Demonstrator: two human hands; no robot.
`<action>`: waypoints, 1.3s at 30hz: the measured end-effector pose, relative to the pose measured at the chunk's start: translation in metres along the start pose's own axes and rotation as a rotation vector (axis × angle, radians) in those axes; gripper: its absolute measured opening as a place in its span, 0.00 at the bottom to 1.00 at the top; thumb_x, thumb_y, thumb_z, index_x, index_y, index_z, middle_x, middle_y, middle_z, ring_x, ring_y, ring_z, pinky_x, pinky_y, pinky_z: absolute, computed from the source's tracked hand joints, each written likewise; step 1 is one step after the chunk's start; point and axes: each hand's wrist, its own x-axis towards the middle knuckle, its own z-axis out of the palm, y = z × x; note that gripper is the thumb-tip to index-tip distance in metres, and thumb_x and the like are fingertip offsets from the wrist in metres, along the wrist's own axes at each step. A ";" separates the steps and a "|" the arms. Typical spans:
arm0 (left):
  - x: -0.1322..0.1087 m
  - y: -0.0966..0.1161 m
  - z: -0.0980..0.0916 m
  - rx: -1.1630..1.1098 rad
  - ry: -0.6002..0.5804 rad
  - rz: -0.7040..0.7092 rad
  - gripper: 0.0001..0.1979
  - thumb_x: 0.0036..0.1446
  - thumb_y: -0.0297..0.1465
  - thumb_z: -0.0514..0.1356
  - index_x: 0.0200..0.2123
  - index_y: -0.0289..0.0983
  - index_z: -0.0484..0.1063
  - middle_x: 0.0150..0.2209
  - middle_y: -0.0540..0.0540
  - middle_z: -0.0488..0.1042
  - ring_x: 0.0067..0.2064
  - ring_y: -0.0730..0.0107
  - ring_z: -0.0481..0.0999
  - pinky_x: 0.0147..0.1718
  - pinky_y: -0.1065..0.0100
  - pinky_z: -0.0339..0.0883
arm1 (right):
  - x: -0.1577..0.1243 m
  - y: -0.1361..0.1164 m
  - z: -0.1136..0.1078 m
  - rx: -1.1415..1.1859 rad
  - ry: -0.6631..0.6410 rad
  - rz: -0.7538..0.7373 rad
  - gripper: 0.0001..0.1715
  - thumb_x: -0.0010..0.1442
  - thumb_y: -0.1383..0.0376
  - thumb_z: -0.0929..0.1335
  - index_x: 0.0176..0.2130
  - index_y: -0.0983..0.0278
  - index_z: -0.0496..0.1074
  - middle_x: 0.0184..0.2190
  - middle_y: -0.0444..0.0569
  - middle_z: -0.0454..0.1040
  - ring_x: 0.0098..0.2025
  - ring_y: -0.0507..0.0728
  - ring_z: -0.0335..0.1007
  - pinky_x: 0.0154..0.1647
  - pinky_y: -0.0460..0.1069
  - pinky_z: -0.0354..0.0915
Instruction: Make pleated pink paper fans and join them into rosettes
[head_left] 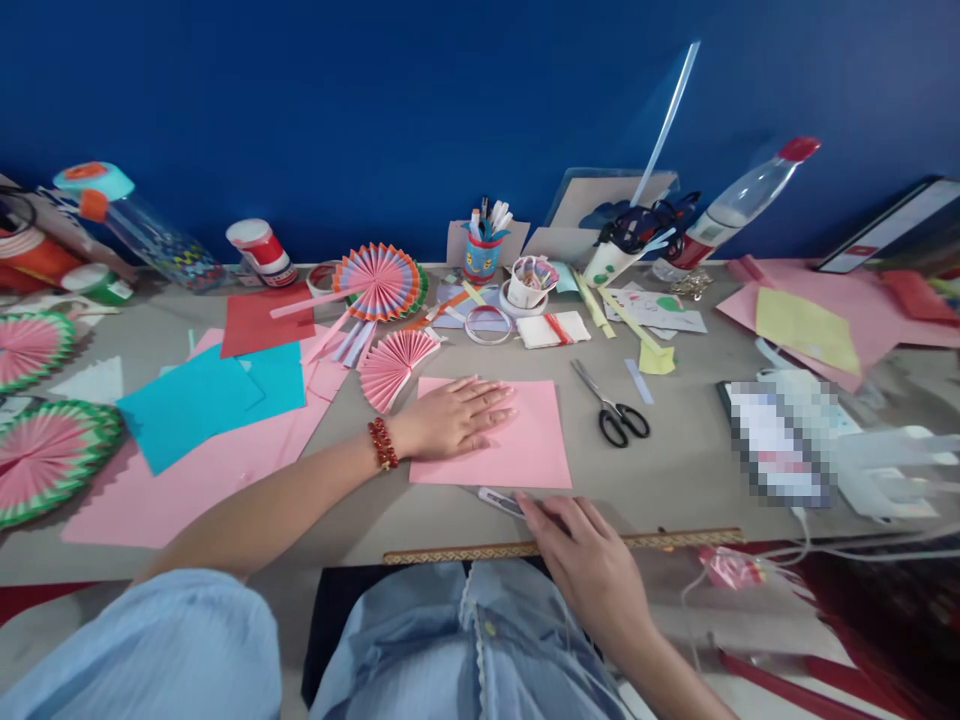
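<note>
My left hand (457, 420) lies flat, fingers spread, on a pink paper sheet (525, 440). Just below the sheet's lower edge, my right hand (581, 545) has its fingertips at a small white tool (500, 502), which looks like a craft knife; its far end is hard to make out. My right fingers are bent, with the thumb side against the tool's right end. A patterned brown strip (660, 539) runs along the table's front edge, partly behind my right hand. Black-handled scissors (615, 412) rest on the table to the right of the sheet.
Blue sheets (217, 395) overlap large pink paper at left, beside folded paper fans (56, 455). Behind stand a pen cup (481, 258), a small cup (529, 282) and a bottle (735, 210). A phone (776, 440) and white cables are at right.
</note>
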 end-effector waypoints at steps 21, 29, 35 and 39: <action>0.000 -0.001 -0.002 -0.036 -0.029 0.000 0.29 0.70 0.44 0.45 0.69 0.41 0.49 0.72 0.40 0.46 0.72 0.59 0.45 0.68 0.52 0.39 | 0.034 -0.040 0.014 0.084 0.025 -0.084 0.23 0.61 0.74 0.67 0.54 0.60 0.73 0.35 0.49 0.74 0.37 0.57 0.68 0.33 0.49 0.66; 0.000 0.000 -0.001 -0.019 0.005 0.008 0.29 0.70 0.44 0.45 0.69 0.39 0.49 0.71 0.40 0.50 0.72 0.59 0.46 0.68 0.52 0.40 | 0.034 -0.002 -0.014 0.275 0.135 -0.157 0.22 0.66 0.71 0.61 0.55 0.59 0.72 0.40 0.51 0.74 0.40 0.57 0.69 0.39 0.49 0.68; 0.001 0.001 -0.004 -0.005 0.019 0.014 0.29 0.69 0.45 0.46 0.67 0.39 0.54 0.70 0.38 0.53 0.71 0.58 0.49 0.67 0.52 0.44 | 0.049 0.143 -0.043 -0.108 0.396 0.380 0.21 0.67 0.63 0.60 0.55 0.62 0.73 0.40 0.54 0.74 0.39 0.60 0.71 0.37 0.51 0.67; -0.002 0.008 -0.005 -0.015 0.033 -0.014 0.28 0.68 0.45 0.48 0.65 0.36 0.58 0.68 0.34 0.57 0.70 0.55 0.53 0.66 0.51 0.48 | 0.061 0.193 -0.029 -0.270 0.303 0.397 0.20 0.65 0.66 0.59 0.48 0.63 0.77 0.41 0.55 0.75 0.39 0.60 0.71 0.39 0.53 0.66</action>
